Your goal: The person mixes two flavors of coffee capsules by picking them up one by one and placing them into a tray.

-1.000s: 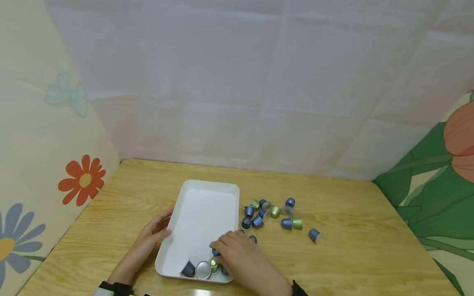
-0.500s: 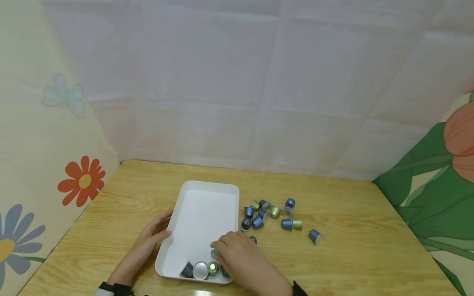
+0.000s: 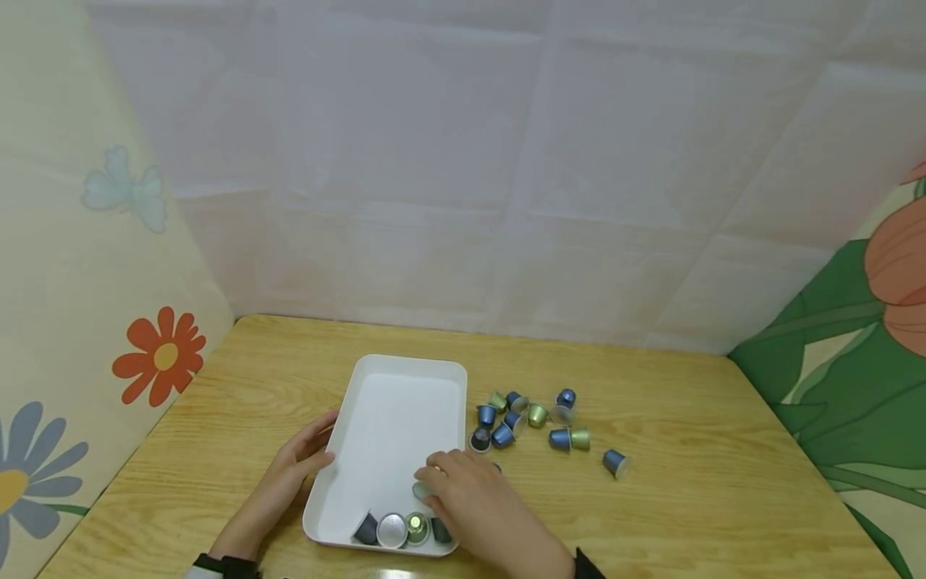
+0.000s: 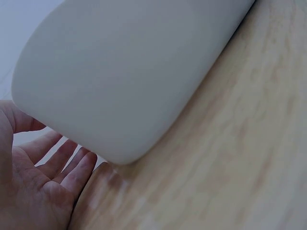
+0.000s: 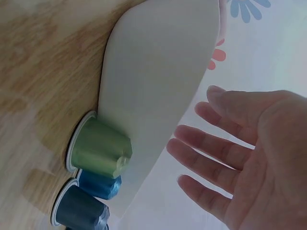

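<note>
A white tray [image 3: 394, 418] lies on the wooden table. My left hand [image 3: 300, 458] rests against its left wall, fingers extended along the outside, as the left wrist view also shows. Over the tray's near right edge is my right hand [image 3: 477, 511]; in the right wrist view its fingers are loosely extended with nothing between them. Just under its fingertips lies a coffee capsule with its pale lid [image 3: 422, 490] showing. Along the tray's near end sit a dark capsule [image 3: 366, 529], a silver-lidded one [image 3: 392, 531], a green one [image 3: 417, 527] and another dark one [image 3: 440, 531].
Several blue and green capsules lie scattered right of the tray, among them a black capsule [image 3: 481, 439] and a lone blue capsule [image 3: 615, 462]. Close against the tray's outer wall stands a green capsule [image 5: 100, 148]. A white sheet [image 3: 463, 201] hangs behind the table.
A blue capsule at the right hand's fingertips has been let go and now lies lid-out in the tray. The right hand has drawn slightly right. The left hand stays put.
</note>
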`<state>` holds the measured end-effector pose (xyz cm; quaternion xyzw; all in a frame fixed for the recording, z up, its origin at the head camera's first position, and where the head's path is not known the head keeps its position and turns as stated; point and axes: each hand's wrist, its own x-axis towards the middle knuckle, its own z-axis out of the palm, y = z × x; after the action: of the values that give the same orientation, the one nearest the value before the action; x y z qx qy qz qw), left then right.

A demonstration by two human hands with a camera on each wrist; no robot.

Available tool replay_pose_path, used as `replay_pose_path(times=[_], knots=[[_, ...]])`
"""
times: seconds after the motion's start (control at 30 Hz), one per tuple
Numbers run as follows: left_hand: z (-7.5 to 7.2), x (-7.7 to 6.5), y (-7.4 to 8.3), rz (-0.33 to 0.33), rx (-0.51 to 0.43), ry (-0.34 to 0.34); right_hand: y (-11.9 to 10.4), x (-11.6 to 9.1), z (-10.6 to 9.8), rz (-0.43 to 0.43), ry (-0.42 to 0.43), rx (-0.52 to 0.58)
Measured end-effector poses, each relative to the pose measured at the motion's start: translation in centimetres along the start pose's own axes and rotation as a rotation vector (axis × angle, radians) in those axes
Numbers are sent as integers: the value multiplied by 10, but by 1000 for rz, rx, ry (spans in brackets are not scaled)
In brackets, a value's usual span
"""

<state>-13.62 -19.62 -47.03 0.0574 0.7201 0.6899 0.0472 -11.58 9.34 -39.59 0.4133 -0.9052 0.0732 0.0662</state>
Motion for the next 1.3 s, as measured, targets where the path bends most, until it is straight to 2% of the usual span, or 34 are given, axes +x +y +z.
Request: replay_pose_path(times=[0.43,0.73,1.0,1.3], knots=[[0,1,-1,-9,-19,2,12,-4,-7,87,15,-6],[0,0,-1,-12,-27,1,26,-7,-15,144,-26,35],[0,0,0,-15,-27,-8,37,-11,-20,163,1,76],[0,0,-1,-20,-22,3,47,-18,-23,276,-87,150]])
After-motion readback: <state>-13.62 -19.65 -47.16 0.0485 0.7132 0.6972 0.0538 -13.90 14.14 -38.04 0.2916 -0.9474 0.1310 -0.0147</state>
